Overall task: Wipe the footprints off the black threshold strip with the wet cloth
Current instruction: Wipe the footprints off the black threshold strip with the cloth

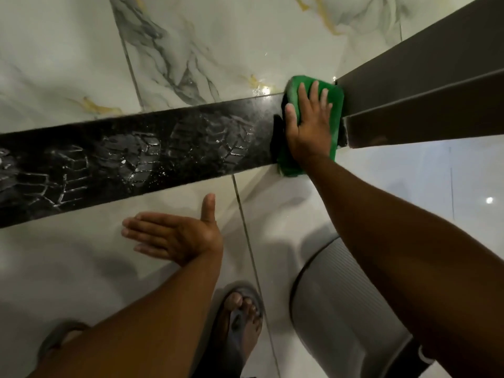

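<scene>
The black threshold strip [136, 156] runs across the floor from the left edge to the door frame. Pale shoe-tread footprints [207, 137] cover its left and middle parts. A folded green cloth [334, 102] lies on the strip's right end, against the frame. My right hand [308, 126] presses flat on the cloth, fingers spread. My left hand [177, 236] is open with its fingers together, held over or on the white tile just in front of the strip, and it holds nothing.
A dark brown door frame [422, 85] rises at the right, touching the cloth. White marbled tiles [204, 50] lie beyond the strip. A grey ribbed bucket [341, 309] stands by my right arm. My sandalled foot [240, 323] is at the bottom.
</scene>
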